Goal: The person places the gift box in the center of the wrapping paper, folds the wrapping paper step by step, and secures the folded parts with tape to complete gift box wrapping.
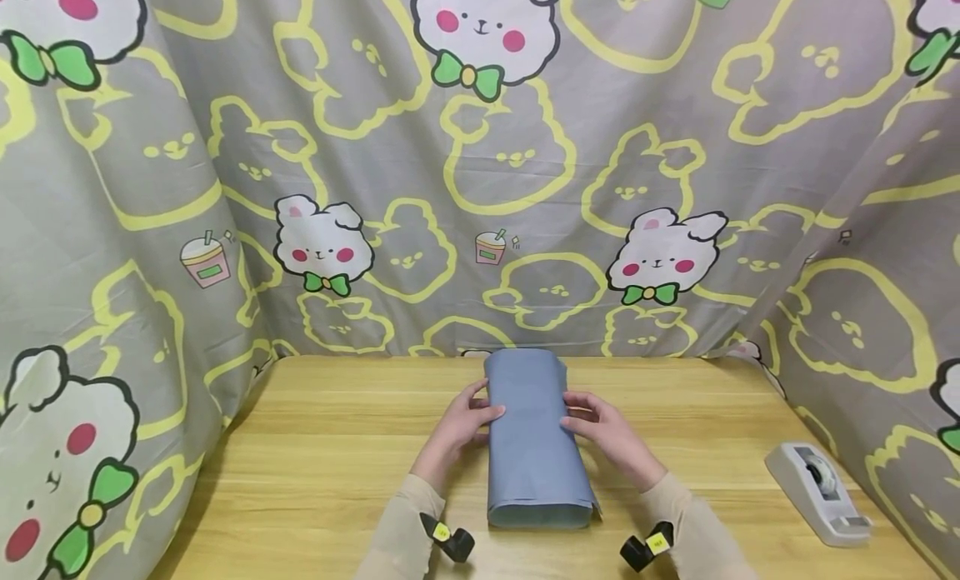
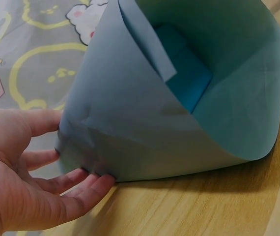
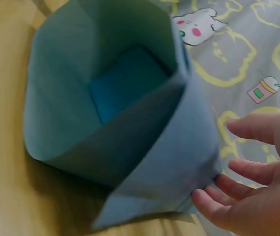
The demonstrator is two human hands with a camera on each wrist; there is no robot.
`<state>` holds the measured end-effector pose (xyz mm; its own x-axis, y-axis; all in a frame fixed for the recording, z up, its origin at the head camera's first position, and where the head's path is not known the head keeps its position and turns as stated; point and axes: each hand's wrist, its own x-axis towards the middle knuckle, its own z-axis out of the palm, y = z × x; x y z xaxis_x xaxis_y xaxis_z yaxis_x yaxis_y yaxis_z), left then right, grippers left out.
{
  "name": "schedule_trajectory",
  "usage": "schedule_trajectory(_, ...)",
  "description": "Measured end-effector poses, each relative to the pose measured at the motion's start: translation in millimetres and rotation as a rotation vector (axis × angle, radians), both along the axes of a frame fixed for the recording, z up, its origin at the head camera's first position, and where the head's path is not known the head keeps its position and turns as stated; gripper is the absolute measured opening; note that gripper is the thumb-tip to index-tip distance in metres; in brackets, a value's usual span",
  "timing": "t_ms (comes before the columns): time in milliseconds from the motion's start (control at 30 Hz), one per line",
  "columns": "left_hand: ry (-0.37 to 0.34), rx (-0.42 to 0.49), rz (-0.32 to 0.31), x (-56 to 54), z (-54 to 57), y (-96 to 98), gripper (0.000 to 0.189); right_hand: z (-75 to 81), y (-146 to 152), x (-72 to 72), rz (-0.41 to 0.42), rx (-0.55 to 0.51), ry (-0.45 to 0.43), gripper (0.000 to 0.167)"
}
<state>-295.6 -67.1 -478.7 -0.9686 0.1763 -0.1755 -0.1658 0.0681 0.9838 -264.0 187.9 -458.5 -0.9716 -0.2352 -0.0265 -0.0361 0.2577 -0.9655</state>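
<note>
Beige sleeves (image 1: pixel 405 522) cover our forearms along the bottom edge of the head view, each wrist carrying a black device (image 1: pixel 453 545) with a yellow label. Between our hands, a blue-grey paper wrap (image 1: pixel 528 434) lies lengthwise at the middle of a wood-grain table (image 1: pixel 337 447), its far end near the back edge and its near end gaping toward us.

Our left hand (image 1: pixel 461 422) touches the left side of the wrap, its thumb at the upper edge and its fingertips spread along the paper. Our right hand (image 1: pixel 607 434) mirrors it on the opposite side, fingers parted and extended rather than curled round the roll. We see the two hands apart, with only the paper between them.

Through the open end, both wrist views show us a bright blue block (image 2: pixel 191 73) inside, set back from the mouth against a paler green lining. One edge of the sheet overlaps another, and a corner juts out at the near right.

Off to our right stands a white tape dispenser (image 1: pixel 798 480), well apart from the hands. Behind the table hangs a grey curtain (image 1: pixel 525 230) printed with rabbits and drink cups.
</note>
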Motion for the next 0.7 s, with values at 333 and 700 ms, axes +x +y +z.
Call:
schedule_trajectory(333,-0.005,-0.004,-0.011,-0.6,0.7,-0.7,0.074,-8.8,-13,-0.6,-0.057,-0.106,-0.009,0.056)
schedule_trajectory(700,-0.041,-0.007,-0.052,2.7,3.0,0.5,0.074,-10.5,-13,1.8,-0.073,-0.101,-0.073,0.060)
